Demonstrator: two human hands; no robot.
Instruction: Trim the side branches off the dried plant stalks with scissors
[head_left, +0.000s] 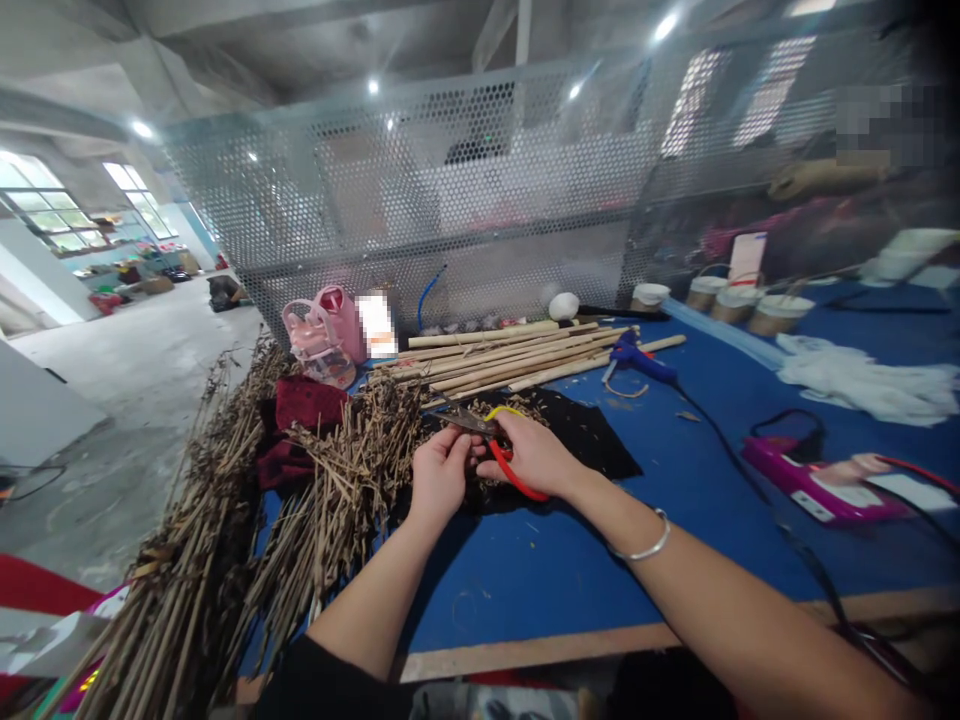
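A blue-topped bench [555, 575] is backed by a perforated metal screen [300, 200]. At the left, a grey floor [161, 365] is seen, and daylight is admitted by paned windows [45, 215]. The ceiling [232, 30] is lit by small lamps [373, 87].

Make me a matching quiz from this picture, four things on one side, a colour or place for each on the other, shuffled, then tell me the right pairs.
Things
1. cutters
2. glue gun
3. power strip
4. bangle

Colours and places
A. silver
B. purple and white
C. in the right hand
D. blue, near the ends of the pale sticks

Pairs: 1-C, 2-D, 3-B, 4-A
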